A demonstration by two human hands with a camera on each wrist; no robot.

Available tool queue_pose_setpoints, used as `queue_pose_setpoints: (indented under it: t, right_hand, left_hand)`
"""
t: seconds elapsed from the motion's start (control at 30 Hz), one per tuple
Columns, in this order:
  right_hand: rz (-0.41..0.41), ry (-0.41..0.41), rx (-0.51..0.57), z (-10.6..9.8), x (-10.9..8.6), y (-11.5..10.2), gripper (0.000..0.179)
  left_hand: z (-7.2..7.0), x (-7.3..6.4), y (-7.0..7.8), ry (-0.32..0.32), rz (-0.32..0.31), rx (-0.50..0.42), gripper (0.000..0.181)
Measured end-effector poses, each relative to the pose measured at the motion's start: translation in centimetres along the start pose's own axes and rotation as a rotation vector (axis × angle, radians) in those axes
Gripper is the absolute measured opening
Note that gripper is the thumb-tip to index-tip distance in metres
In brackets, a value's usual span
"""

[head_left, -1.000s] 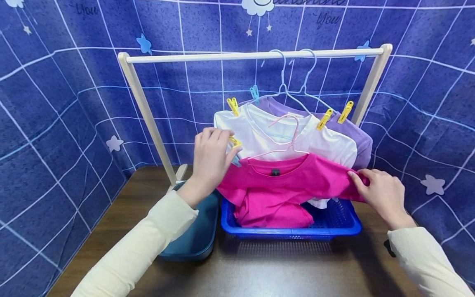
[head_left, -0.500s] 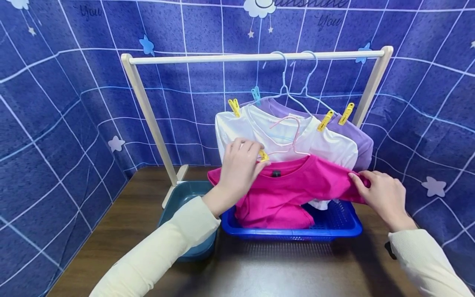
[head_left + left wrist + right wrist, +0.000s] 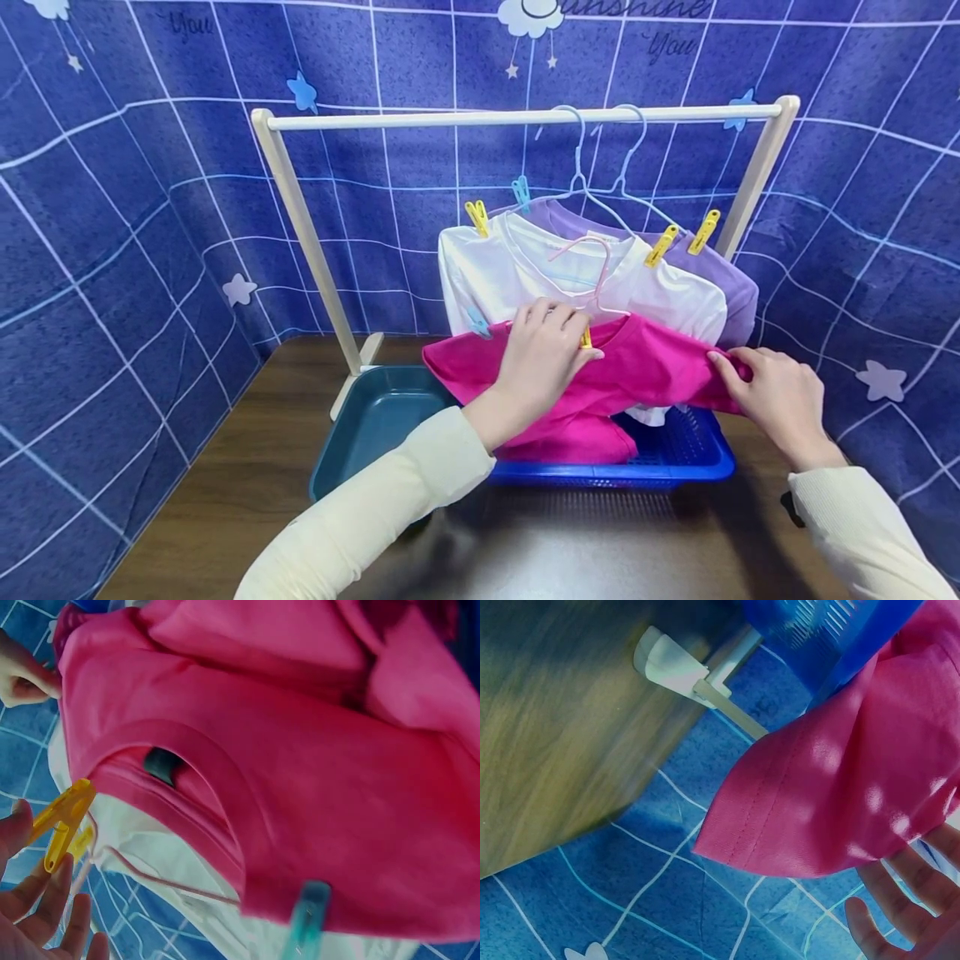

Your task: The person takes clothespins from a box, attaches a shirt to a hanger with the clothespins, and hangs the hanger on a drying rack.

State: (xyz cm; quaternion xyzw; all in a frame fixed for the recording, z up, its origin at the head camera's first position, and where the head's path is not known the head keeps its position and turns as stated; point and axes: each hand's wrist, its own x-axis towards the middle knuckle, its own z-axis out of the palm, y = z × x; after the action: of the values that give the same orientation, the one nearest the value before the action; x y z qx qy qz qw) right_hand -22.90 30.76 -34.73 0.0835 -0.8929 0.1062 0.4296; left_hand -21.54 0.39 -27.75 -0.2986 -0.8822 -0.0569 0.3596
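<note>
My left hand (image 3: 542,357) pinches a yellow clothespin (image 3: 66,823) between thumb and fingers, close to the collar of a pink T-shirt (image 3: 663,358). In the left wrist view the clothespin's tip meets or overlaps the collar's edge; I cannot tell whether it bites the cloth. At the far right, my right hand (image 3: 783,404) pinches the shirt's sleeve. A pink hanger (image 3: 603,271) rises out of the neckline, and a light-blue clothespin (image 3: 478,322) sits on the left shoulder. Part of the collar is hidden behind my left hand in the head view.
Behind, a white shirt (image 3: 476,262) and a purple shirt (image 3: 741,300) hang from a rack's bar (image 3: 405,121), held by several clothespins. A blue basket (image 3: 600,475) stands below the pink shirt. Left of it is a dark teal tub (image 3: 324,458) on the wooden table (image 3: 247,467).
My left hand has carried the yellow clothespin rightward, from the shirt's left shoulder to the collar's right side. The light-blue clothespin now shows uncovered. My right hand keeps its hold on the sleeve.
</note>
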Motion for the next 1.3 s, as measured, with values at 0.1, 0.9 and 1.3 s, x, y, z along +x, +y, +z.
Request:
queue_pose_setpoints:
  t: [0.1, 0.9, 1.3]
  right_hand:
    - [0.006, -0.012, 0.000, 0.0, 0.0, 0.0, 0.025]
    - [-0.001, -0.005, -0.008, 0.0, 0.0, 0.1, 0.026]
    - [-0.014, 0.018, 0.002, 0.1, -0.1, -0.1, 0.025]
  left_hand:
    - [0.4, 0.2, 0.8, 0.022, 0.014, 0.003, 0.037]
    - [2.4, 4.9, 6.1, 0.037, 0.109, 0.025, 0.021]
    - [3.5, 6.3, 7.4, 0.011, 0.129, 0.060, 0.015]
